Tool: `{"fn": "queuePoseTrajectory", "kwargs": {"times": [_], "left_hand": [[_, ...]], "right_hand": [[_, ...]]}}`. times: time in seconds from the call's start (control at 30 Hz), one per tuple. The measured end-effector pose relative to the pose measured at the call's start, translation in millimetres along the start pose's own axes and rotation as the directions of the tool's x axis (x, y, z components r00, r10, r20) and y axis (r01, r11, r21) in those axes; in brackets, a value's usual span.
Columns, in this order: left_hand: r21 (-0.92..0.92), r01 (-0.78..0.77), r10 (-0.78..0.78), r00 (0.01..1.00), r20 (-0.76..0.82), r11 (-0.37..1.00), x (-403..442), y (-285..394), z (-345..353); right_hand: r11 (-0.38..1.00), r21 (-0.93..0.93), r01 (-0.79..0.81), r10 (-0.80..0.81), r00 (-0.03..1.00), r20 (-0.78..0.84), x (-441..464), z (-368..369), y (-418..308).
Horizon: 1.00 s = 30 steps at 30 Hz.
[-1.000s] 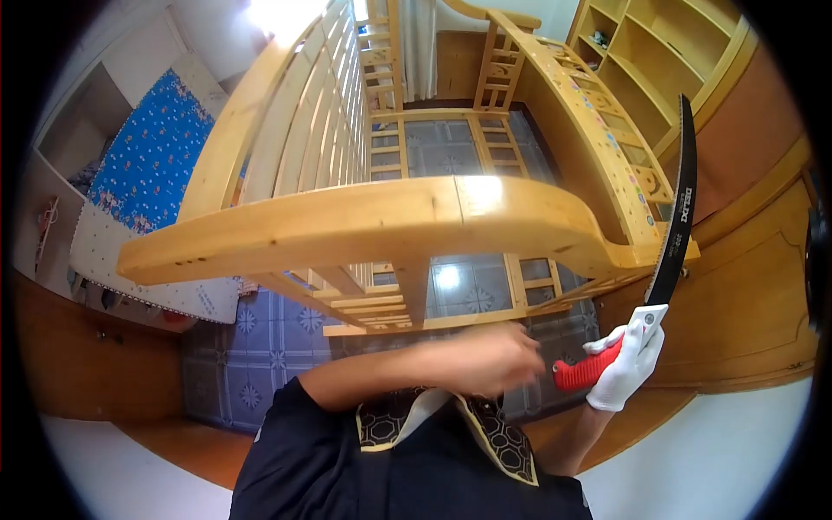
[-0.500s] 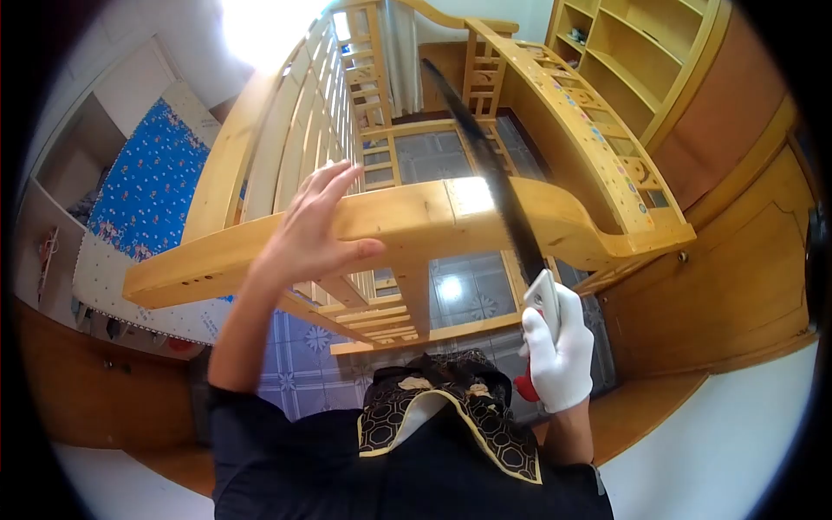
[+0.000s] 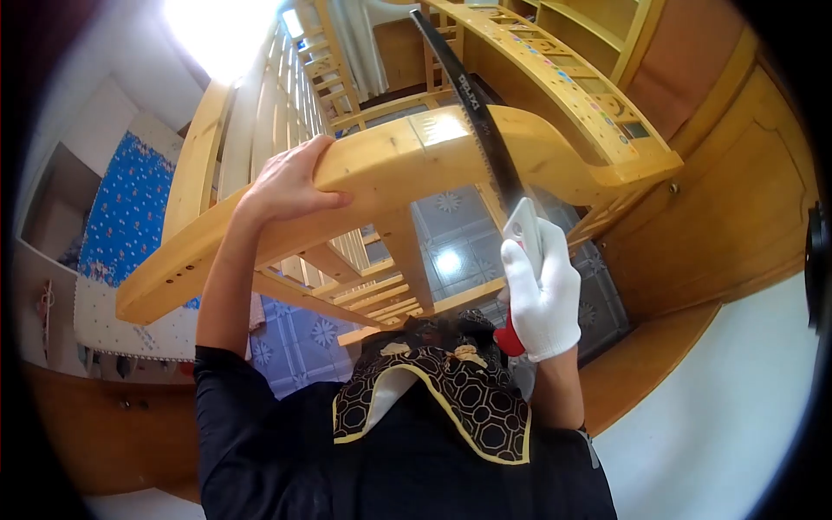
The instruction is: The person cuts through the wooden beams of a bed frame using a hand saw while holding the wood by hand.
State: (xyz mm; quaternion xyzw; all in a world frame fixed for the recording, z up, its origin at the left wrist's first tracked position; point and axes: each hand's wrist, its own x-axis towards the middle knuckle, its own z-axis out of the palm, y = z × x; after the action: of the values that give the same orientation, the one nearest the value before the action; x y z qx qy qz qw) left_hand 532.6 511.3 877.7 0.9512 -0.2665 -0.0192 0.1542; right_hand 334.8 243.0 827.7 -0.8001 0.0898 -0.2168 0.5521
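My bare left hand [image 3: 288,184] grips the thick curved wooden rail [image 3: 381,165] of a pale bed frame, its fingers over the top and the thumb along the near face. In a white glove, my right hand [image 3: 548,299] is closed around the light handle of a handsaw [image 3: 472,104]. The saw's long black blade points up and away, crossing over the rail to the right of my left hand. Whether its teeth touch the wood I cannot tell. A line runs across the rail beside a bright glare patch, just left of the blade.
Slatted panels [image 3: 260,130] of the frame rise at the left. A stickered side rail [image 3: 572,87] runs along the right, near a wooden door [image 3: 702,191]. A blue patterned cloth [image 3: 130,208] lies at the left. Tiled floor [image 3: 299,342] shows below.
My left hand has come down from hovering with spread fingers onto the rail. The saw has shifted slightly left in view. The whole view has tilted a little.
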Motion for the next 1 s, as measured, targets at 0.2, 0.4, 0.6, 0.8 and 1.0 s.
{"fn": "queuePoseTrajectory", "kwargs": {"times": [0.2, 0.4, 0.6, 0.8, 1.0], "left_hand": [[-0.002, 0.025, -0.025, 1.000, 0.009, 1.000, 1.2, 0.8, -0.4], [0.026, -0.021, 0.021, 0.999, 0.031, 0.999, 3.9, 0.3, -2.2], [0.197, -0.084, 0.020, 0.953, 0.304, 0.977, 30.2, 15.7, -25.4], [0.117, -0.239, 0.190, 0.925, 0.328, 0.964, 34.7, 2.6, -21.2], [0.018, -0.187, 0.178, 0.960, 0.217, 0.982, 28.3, 0.9, -14.7]], "right_hand": [[0.998, 0.028, 0.050, -0.050, 0.999, -0.013, -16.5, 9.9, 9.2], [0.985, -0.078, 0.153, -0.155, 0.988, -0.025, -24.5, 13.3, 9.6], [0.955, -0.226, 0.192, -0.174, 0.980, 0.097, -18.9, 16.9, -6.9], [0.898, -0.395, 0.196, -0.161, 0.980, 0.120, -16.2, 14.5, -24.0], [0.862, -0.488, 0.135, -0.057, 0.983, 0.172, -12.4, 15.1, -43.5]]}}
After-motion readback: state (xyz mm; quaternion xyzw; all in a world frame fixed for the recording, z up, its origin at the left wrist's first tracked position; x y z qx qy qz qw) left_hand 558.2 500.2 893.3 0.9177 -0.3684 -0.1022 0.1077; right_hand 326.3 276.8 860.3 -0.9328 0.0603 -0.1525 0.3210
